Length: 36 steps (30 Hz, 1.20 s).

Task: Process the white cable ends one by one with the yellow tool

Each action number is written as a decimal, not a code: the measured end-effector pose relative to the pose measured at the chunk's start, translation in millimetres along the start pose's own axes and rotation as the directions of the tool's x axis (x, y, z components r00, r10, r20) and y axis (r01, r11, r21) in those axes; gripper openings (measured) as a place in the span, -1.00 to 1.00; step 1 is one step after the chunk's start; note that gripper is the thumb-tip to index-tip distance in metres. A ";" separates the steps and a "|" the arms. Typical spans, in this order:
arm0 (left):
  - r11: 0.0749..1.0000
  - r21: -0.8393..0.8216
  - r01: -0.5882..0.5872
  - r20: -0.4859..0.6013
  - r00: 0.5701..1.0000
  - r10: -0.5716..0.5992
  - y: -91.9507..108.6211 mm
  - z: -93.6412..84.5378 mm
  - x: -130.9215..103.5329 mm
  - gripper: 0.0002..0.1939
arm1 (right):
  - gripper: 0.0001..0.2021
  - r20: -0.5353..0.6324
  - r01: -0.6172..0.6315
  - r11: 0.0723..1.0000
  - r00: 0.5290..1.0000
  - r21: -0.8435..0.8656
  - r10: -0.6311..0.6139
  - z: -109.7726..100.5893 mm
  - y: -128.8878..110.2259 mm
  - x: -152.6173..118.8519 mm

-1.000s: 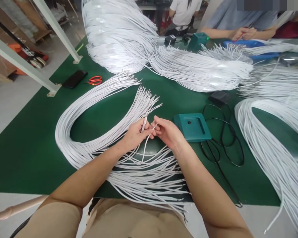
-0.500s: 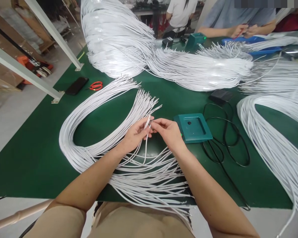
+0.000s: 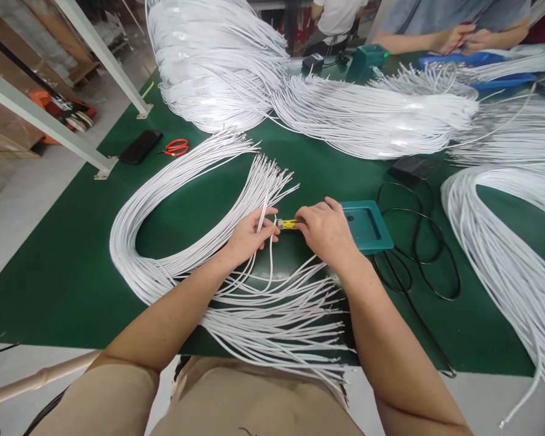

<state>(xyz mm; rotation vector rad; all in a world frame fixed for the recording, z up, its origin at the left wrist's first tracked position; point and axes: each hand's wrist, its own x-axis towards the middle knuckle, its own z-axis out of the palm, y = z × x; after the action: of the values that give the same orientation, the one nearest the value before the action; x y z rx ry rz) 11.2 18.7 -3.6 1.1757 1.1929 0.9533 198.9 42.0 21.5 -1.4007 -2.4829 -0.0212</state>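
Held cables (image 3: 263, 212) mid-handling; done vs left unclear

Clock from hands: looped white bundle (image 3: 125, 242) at 9, strands uncountable. 1 phone (image 3: 140, 146), then 1 scissors (image 3: 177, 147), at 10. Left hand (image 3: 247, 239) pinches held cables; right hand (image 3: 327, 233) grips 1 yellow piece (image 3: 289, 224). 1 green tray (image 3: 384, 233) at 3.

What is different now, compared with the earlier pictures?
The right hand moved to the right, away from the left hand, and now grips a yellow piece, visible between them. The left hand still holds white cables. The red scissors and teal tray stayed in place.
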 end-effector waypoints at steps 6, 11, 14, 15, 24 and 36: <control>0.992 0.127 0.006 -0.002 1.000 -0.006 -6.7 -0.4 4.9 -0.57 | -0.91 0.087 0.008 1.000 0.996 -0.023 -0.006 5.0 2.9 1.0; 0.985 0.166 0.038 -0.008 0.999 -0.037 -8.9 0.2 7.0 -0.60 | -0.84 0.066 0.007 0.999 0.998 -0.049 -0.003 8.7 2.6 4.0; 0.982 0.177 0.062 -0.016 0.998 -0.061 -9.2 1.8 7.0 -0.61 | -0.83 0.048 -0.006 0.998 0.999 -0.055 0.008 10.3 2.6 4.6; 0.981 0.180 0.069 -0.015 0.998 -0.067 -9.4 2.4 6.9 -0.61 | -0.83 0.045 -0.009 0.999 0.999 -0.053 0.012 10.3 2.3 4.7; 0.993 0.068 0.091 0.009 0.996 -0.092 -14.6 2.4 9.1 -0.62 | -0.78 -0.123 -0.204 0.974 0.974 -0.100 0.191 2.0 12.0 -4.4; 0.996 -0.082 0.026 -0.013 1.000 -0.027 -1.7 -13.2 4.9 -0.46 | -0.77 -0.136 0.046 0.964 0.991 0.263 -0.010 -13.6 -11.6 -5.0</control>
<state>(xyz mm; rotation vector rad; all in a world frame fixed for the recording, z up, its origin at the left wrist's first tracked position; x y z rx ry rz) -1.1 25.3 -5.9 1.0875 1.1668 0.9831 194.9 29.6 34.8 -1.2113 -2.2966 0.1987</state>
